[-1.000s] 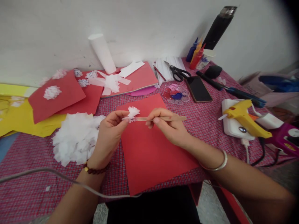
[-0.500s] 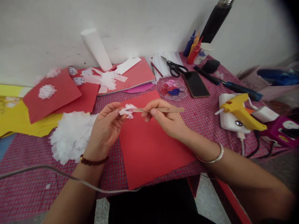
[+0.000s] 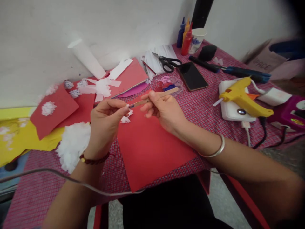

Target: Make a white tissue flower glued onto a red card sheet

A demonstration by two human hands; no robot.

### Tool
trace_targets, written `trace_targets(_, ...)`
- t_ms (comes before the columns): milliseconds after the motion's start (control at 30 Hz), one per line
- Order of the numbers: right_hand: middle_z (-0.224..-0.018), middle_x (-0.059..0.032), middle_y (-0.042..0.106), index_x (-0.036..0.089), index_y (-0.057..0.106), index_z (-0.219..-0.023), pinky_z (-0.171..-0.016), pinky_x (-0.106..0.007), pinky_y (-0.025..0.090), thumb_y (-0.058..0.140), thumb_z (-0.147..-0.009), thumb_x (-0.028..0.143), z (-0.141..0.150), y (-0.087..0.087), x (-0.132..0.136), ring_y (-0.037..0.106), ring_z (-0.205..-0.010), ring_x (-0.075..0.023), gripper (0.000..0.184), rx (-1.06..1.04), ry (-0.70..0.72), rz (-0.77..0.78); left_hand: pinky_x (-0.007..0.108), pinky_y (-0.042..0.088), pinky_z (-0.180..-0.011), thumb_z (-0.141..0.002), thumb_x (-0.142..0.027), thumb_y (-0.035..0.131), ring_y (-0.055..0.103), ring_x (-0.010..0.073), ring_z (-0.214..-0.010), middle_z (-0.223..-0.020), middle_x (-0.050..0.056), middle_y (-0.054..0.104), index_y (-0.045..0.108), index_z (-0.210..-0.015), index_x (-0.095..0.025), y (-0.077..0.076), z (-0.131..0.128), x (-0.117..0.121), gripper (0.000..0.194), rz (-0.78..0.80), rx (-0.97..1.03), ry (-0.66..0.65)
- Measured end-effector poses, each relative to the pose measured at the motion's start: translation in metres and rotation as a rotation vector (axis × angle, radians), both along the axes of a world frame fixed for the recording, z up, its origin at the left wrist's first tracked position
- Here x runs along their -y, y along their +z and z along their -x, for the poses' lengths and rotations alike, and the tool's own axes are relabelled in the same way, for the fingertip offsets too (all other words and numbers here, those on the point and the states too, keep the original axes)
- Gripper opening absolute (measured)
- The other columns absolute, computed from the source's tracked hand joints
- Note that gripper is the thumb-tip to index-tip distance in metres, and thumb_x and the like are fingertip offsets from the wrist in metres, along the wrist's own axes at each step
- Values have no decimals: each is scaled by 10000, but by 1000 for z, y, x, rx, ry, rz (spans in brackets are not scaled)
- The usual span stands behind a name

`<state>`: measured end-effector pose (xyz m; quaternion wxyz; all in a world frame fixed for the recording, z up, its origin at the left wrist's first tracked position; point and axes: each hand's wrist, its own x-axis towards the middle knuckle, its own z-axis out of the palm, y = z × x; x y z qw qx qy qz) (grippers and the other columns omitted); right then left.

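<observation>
My left hand (image 3: 109, 119) is closed in a pinch, thumb against forefinger, on a small white paper piece (image 3: 128, 106) that barely shows. My right hand (image 3: 164, 109) holds a flat wooden stick (image 3: 169, 92), its dark, paint-marked tip touching or nearly touching the left fingertips. Just below the left fingertips shows crumpled white paper (image 3: 125, 119); I cannot tell whether it hangs from the pinch or lies on the red sheet (image 3: 154, 152) under both hands. Behind the right hand sits a clear palette (image 3: 177, 84) with pink, red and blue paint.
White paper pieces (image 3: 73, 143) are heaped at left, near red cards (image 3: 57, 117) with white pompoms. Scissors (image 3: 168, 62), a phone (image 3: 192, 76) and paint bottles (image 3: 187, 41) stand or lie behind. A yellow glue gun (image 3: 247, 97) rests at right. A cable (image 3: 71, 181) crosses in front.
The stick now slants up to the right, and its tip has come in to the left fingertips. My left hand has turned, covering more of the white paper. The view has shifted slightly.
</observation>
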<state>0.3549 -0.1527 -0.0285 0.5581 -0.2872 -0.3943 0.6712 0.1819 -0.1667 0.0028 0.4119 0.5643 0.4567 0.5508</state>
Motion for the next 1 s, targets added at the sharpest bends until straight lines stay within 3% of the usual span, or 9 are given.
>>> trace_targets(133,-575,20,654,164,626,-843,-481,-171,485,519,-1000,425,4,-6,-4,576,-429,-67,322,-23,10,188,248,511,-625,-776,-190,766,637,122,-685,-821,8,709,755,-802,-210,-13,4,-2,35,-135,-243,-36)
trace_targets(267,-556,30,645,169,571,-830,-441,-160,455,437,-1033,239,11,-15,-10,546,-398,-62,253,71,43,220,282,519,-732,-873,-311,670,673,161,-808,-957,42,747,757,-998,-207,-25,27,-8,185,-31,-465,22)
trace_targets(400,-571,29,624,175,539,-778,-475,-186,479,433,-1004,144,18,-23,-15,563,-445,-78,252,284,84,61,280,464,-685,-868,-345,640,623,158,-737,-840,22,707,701,-925,-183,-44,49,-14,182,72,-629,170)
trace_targets(567,-647,12,621,164,545,-775,-550,-208,474,430,-1001,168,24,-32,-20,574,-524,-82,254,492,98,-168,280,377,-614,-858,-321,586,532,151,-639,-684,-20,590,592,-751,-199,-63,57,-19,162,113,-665,218)
trace_targets(1000,-806,-25,658,157,605,-886,-705,-250,454,407,-1010,214,24,-44,-20,594,-690,-113,241,727,164,-453,273,363,-626,-861,-349,553,503,157,-674,-685,-16,569,589,-732,-203,-70,58,-21,197,158,-671,194)
